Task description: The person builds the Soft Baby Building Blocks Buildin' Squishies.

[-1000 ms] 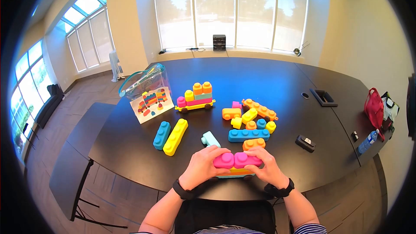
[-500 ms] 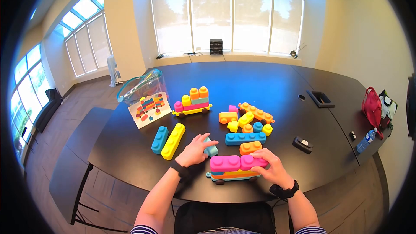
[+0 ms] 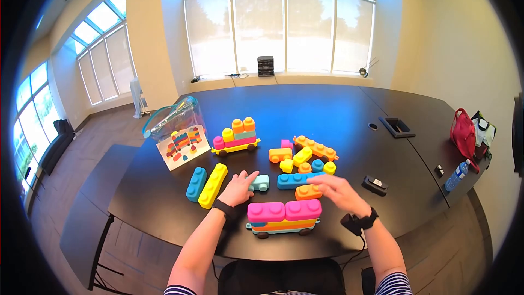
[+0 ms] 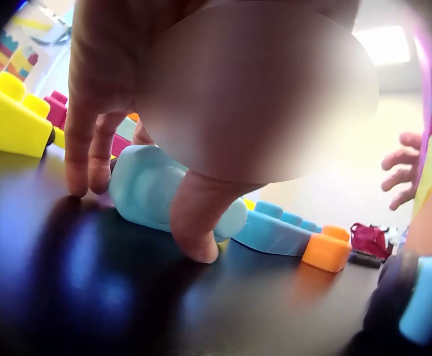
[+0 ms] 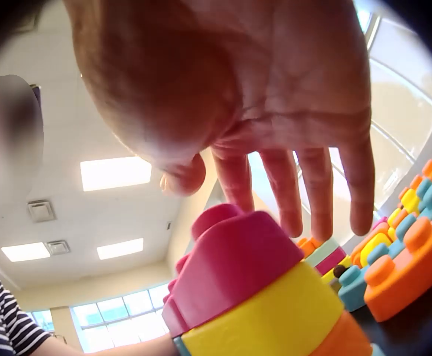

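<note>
My left hand [image 3: 237,189] grips a light-blue building block [image 3: 262,183] on the table, thumb on the near side and fingers around the far side in the left wrist view. Nearest me stands a wheeled toy wagon [image 3: 284,226] stacked with orange and yellow layers, topped by two pink blocks [image 3: 303,210]. My right hand [image 3: 340,192] hovers off the wagon's right end, by a short orange block [image 3: 307,192]. Its fingers [image 5: 316,185] hang straight and apart beyond the pink block in the right wrist view, holding nothing.
Farther back lie a long blue block [image 3: 292,181] and several loose orange and yellow blocks. A second built wagon [image 3: 236,145] stands by a picture card [image 3: 184,146] and clear bag. Blue and yellow bars [image 3: 213,186] lie left. A black case [image 3: 375,185] and water bottle [image 3: 457,176] are right.
Both hands have let go of the pink blocks on the wagon. The left moved left and took hold of the light-blue block, which has turned; the right moved up and away with straightened fingers.
</note>
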A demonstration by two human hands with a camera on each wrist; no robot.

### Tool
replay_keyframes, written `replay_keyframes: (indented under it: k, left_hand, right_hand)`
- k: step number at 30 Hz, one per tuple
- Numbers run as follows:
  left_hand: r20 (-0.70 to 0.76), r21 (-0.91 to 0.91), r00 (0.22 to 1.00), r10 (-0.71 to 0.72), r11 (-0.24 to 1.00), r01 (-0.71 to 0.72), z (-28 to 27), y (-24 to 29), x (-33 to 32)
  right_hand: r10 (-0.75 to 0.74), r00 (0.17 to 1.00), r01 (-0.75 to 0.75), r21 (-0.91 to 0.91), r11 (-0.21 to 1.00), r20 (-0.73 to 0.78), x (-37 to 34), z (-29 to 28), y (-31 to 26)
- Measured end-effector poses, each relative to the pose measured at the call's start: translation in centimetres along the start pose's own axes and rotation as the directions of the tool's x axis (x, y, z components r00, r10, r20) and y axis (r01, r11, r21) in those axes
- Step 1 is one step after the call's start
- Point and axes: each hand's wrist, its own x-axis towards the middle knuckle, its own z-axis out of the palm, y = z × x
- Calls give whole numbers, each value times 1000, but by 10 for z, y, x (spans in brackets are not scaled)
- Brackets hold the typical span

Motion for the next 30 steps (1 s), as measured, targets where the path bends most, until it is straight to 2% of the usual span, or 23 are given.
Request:
replay_keyframes:
  k: [1,2,4,5,6,9,10,13,16,17,19,21,22,25,26,29,30]
  left_hand:
    - [13,-19,1000,-25,1000,25,-1,-1,0]
    - [27,-38,998,-50,998,51,-1,-1,1]
    - [59,-219,994,-89,971,100,-3,-4,5]
    - [78,-306,991,-107,944,126,-13,5,4]
    - [207,-349,957,-202,899,265,-25,13,1]
    - [264,-238,947,-186,939,250,-26,14,-4]
    - [179,-150,976,-121,977,149,-3,-4,-4]
    - [20,-17,995,-98,995,98,-2,-2,-13]
    - [-348,-6,936,-48,999,49,-15,-4,-22]
    - [-432,-21,895,-113,993,115,-29,-4,-27]
    - [-502,-16,819,-278,950,312,-29,-45,-34]
    - [-413,31,717,-561,779,627,-42,-55,-49]
    - [-287,-5,683,-672,714,701,-51,-58,-55]
    - [-95,-103,730,-677,736,670,-44,-83,-72]
    - [-119,-79,760,-638,769,634,-43,-82,-75]
    - [-145,-160,834,-532,844,511,-37,-85,-76]
    - [-170,-155,826,-537,843,516,-32,-82,-78]
  right_hand:
    - [66,997,-67,-22,997,-38,7,-6,9]
    - [63,997,-69,-142,987,-45,13,-9,21]
    - [54,997,-73,-373,925,-61,26,-13,47]
    - [66,997,-79,-431,899,-46,30,-12,64]
    - [79,996,-84,-487,869,-30,32,-9,80]
    - [125,992,-102,-584,806,-1,41,-5,94]
    - [142,990,-108,-606,788,8,44,-5,95]
    - [206,976,-110,-658,745,70,50,-5,97]
    - [247,966,-137,-665,734,74,53,-6,99]
    - [245,967,-140,-653,744,72,52,-7,101]
    - [243,968,-147,-629,763,68,49,-10,104]
    - [248,966,-153,-619,770,69,45,-13,104]
    - [247,966,-154,-614,774,70,45,-14,102]
    - [312,948,-219,-600,770,54,46,-12,90]
    - [297,954,-215,-579,787,49,46,-11,91]
    - [225,974,-182,-537,823,14,44,-11,94]
    - [180,984,-157,-540,827,-11,43,-13,94]
